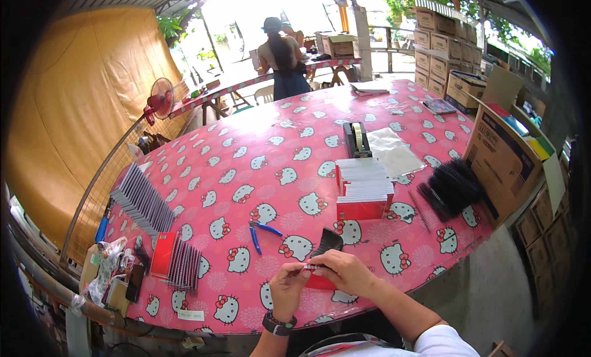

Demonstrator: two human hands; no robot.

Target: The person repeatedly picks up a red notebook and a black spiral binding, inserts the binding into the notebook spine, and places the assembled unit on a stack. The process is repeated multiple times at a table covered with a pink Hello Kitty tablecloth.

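At the near edge of the table, my left hand [289, 287] and my right hand [342, 272] are closed together on a red-covered notebook [320, 282]. Its narrow edge points up between my fingertips, which hide much of it. Just beyond them lies a dark, flat piece [330, 240] whose kind I cannot make out. Blue-handled pliers [262, 229] rest ahead and to the left. Farther off on the right stands a stack of red notebooks with white page edges [363, 190]. Beside it are a loose spiral coil [420, 210] and a heap of black spiral coils [452, 187].
On the left are coil-bound notebooks [178, 261], a longer row of them [143, 200] and a box of plastic-wrapped odds and ends [111, 274]. A tape dispenser [357, 141] and clear plastic sheets [394, 152] lie ahead. A carton [505, 163] stands right. Another person [283, 58] is beyond.
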